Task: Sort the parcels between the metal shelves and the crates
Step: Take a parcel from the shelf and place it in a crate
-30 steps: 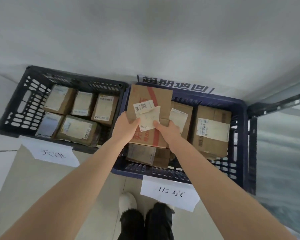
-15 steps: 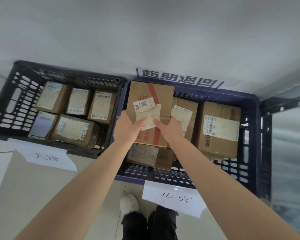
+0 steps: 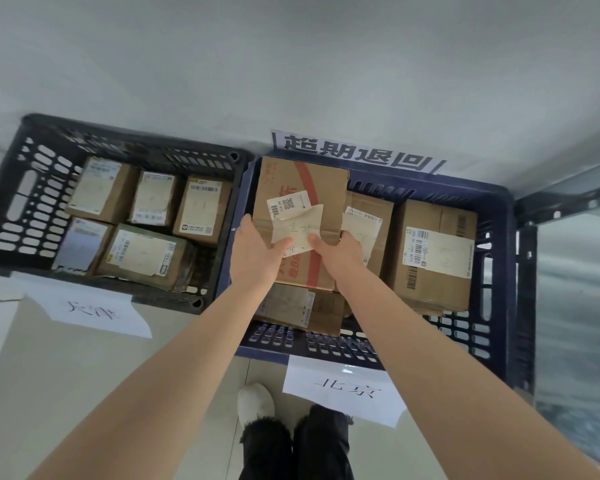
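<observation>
Blue crate unchanged; left hand, right hand still grip parcel.

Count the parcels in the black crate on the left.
5 in the black crate: back-left parcel, back-middle parcel, back-right parcel, front-left parcel, front-right parcel. Others may lie hidden beneath them.
</observation>
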Available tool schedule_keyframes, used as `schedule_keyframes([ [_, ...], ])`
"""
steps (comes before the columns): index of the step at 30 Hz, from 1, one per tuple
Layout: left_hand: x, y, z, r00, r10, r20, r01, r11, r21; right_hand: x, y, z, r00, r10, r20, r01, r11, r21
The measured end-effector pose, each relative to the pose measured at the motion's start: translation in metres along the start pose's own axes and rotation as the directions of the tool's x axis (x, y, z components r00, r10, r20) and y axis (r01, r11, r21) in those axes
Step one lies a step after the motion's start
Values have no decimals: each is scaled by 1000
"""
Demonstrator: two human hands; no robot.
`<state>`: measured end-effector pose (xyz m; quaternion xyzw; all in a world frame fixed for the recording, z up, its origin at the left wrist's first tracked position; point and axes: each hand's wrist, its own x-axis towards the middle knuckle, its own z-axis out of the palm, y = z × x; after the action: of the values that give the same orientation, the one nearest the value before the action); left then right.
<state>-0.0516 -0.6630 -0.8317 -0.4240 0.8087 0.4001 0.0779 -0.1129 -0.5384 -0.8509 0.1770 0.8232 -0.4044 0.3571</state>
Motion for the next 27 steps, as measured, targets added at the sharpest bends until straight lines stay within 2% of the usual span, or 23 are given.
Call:
schedule_keyframes([
  [10, -8, 2, -10, 995, 68, -67, -49, 965, 258, -9, -7, 6, 998, -4, -57, 5, 1000, 11],
  [23, -1, 0, -15, 996, 39, -82, -19, 974, 226, -8, -9, 12, 999, 8, -50, -8, 1000, 4],
  [27, 0, 0, -18, 996, 30, -79, -17, 985, 170, -8, -9, 8, 1000, 16, -8, -16, 1000, 21],
])
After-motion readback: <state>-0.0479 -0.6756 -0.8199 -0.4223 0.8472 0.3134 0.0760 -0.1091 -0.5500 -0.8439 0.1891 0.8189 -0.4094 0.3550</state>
